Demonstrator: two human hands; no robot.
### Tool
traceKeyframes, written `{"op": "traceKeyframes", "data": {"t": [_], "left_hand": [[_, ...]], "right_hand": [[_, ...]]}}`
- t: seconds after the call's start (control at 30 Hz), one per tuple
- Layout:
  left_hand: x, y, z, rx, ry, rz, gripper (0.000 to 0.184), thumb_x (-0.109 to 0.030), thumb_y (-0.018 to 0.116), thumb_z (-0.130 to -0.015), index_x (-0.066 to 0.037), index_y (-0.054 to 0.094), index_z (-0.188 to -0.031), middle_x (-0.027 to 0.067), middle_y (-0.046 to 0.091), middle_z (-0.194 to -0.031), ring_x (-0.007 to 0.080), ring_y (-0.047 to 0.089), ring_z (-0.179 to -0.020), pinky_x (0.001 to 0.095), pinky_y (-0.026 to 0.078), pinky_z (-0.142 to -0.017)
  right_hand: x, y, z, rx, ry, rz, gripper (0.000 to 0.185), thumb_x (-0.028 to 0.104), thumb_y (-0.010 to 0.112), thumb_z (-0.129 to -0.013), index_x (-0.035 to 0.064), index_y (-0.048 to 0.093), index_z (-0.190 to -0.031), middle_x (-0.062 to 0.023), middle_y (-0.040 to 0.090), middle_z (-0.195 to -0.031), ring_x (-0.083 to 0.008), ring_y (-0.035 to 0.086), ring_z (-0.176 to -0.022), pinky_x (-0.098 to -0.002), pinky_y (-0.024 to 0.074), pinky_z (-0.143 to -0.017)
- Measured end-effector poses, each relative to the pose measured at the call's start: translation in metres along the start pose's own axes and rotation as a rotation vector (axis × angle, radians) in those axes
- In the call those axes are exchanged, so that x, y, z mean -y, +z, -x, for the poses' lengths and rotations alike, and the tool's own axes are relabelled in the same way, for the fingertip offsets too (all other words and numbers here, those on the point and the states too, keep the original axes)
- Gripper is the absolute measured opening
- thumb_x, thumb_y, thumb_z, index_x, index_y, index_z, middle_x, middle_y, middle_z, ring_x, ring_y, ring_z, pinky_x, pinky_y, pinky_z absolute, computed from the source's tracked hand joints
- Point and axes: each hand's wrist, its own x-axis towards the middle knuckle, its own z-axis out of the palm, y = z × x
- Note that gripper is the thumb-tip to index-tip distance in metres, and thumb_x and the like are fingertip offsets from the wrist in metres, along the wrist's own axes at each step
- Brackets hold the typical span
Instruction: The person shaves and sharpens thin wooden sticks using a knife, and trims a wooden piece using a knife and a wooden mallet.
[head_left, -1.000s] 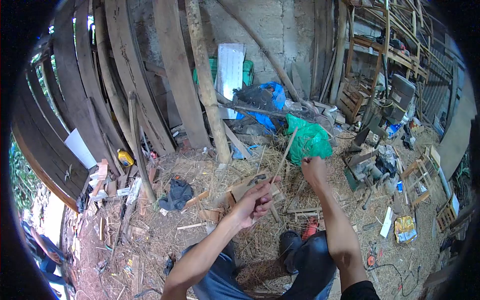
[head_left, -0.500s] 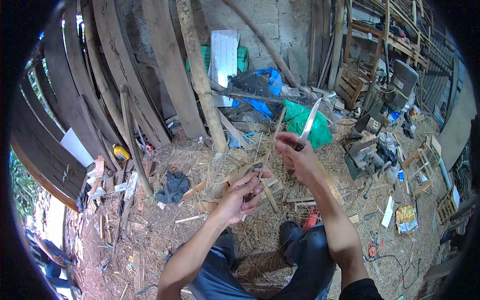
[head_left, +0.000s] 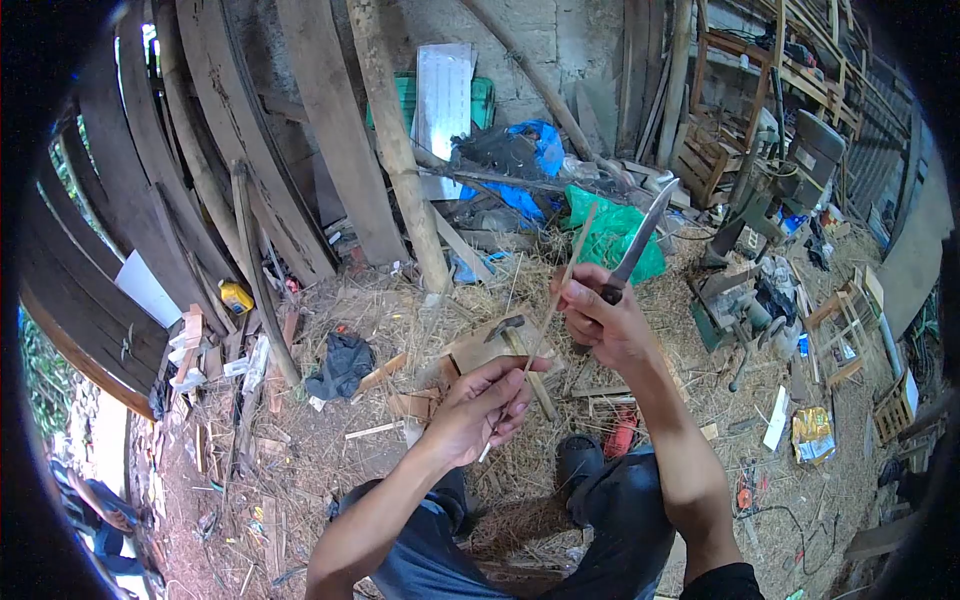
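Note:
My left hand [head_left: 478,410] is closed around the lower part of a thin strip of wood or bamboo [head_left: 566,281], whose short end pokes out below the fingers. The strip slants up and to the right, its upper stretch passing by the fingertips of my right hand [head_left: 612,330]. That hand grips the dark handle of a knife [head_left: 642,240], blade pointing up and away. Whether the right fingers also pinch the strip I cannot tell. Beyond my left hand a hammer [head_left: 518,345] lies on a wooden block [head_left: 480,350] on the ground.
Straw and wood scraps cover the floor. A green bag [head_left: 635,255] lies ahead, a wooden post [head_left: 405,180] stands left of it, and a black bag [head_left: 342,368] rests nearer. Machinery [head_left: 740,290] stands at right. A red object [head_left: 621,432] is by my foot. Another person shows at lower left.
The knife blade has tipped further to the right, and the strip now rises clearly between my hands. My left hand has shifted slightly, leaving more of the hammer in sight.

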Motion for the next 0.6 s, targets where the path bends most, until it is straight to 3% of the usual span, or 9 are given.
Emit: {"op": "traceKeyframes", "data": {"t": [0.37,0.6], "left_hand": [[-0.0012,0.0062,0.0038,-0.058,0.074,-0.002,0.047,-0.018,0.057,-0.091,-0.008,0.041,-0.134,0.0004,0.048,-0.079,0.0051,0.045,-0.057,0.0180,0.036,-0.045],[0.0042,0.0042,0.0014,-0.091,0.151,-0.120,0.047,-0.013,0.061,-0.088,-0.009,0.046,-0.131,-0.0023,0.049,-0.080,0.0036,0.044,-0.059,0.0172,0.035,-0.046]], "right_hand": [[-0.0022,-0.0075,-0.0013,0.101,-0.031,-0.050,0.024,0.021,0.059,-0.086,-0.0006,0.059,-0.096,0.0041,0.044,-0.059,-0.0016,0.028,-0.042,-0.0206,0.0177,-0.038],[0.0004,-0.0057,-0.0022,0.097,-0.033,-0.078,0.019,0.017,0.056,-0.085,-0.0016,0.057,-0.089,-0.0032,0.053,-0.069,-0.0021,0.030,-0.041,-0.0208,0.0193,-0.037]]}}
